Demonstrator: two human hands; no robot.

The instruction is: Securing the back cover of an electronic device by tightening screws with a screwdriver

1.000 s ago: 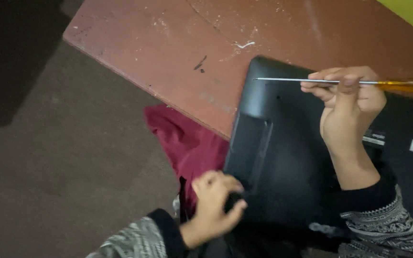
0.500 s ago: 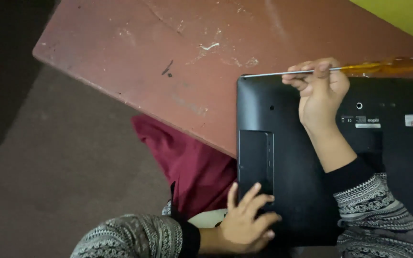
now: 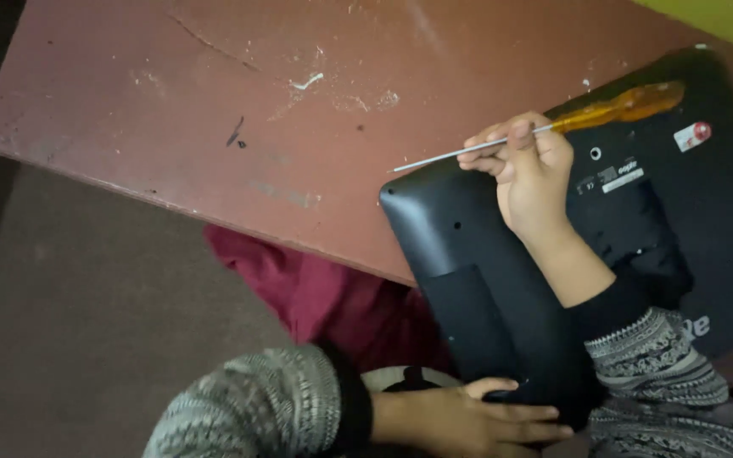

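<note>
Monitor [image 3: 485,254] face-down on table [image 3: 214,110], overhanging near edge; screwdriver [image 3: 604,112] above it.

Scratched reddish-brown table [image 3: 171,102], maroon cloth [image 3: 316,288] under its edge, grey floor [image 3: 69,322]

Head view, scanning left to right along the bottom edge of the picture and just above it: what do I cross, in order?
Grey patterned left sleeve → left hand laid on the lower end of the black monitor back → grey patterned right sleeve. The red cloth overlaps the sleeve, so I leave it out.
</note>
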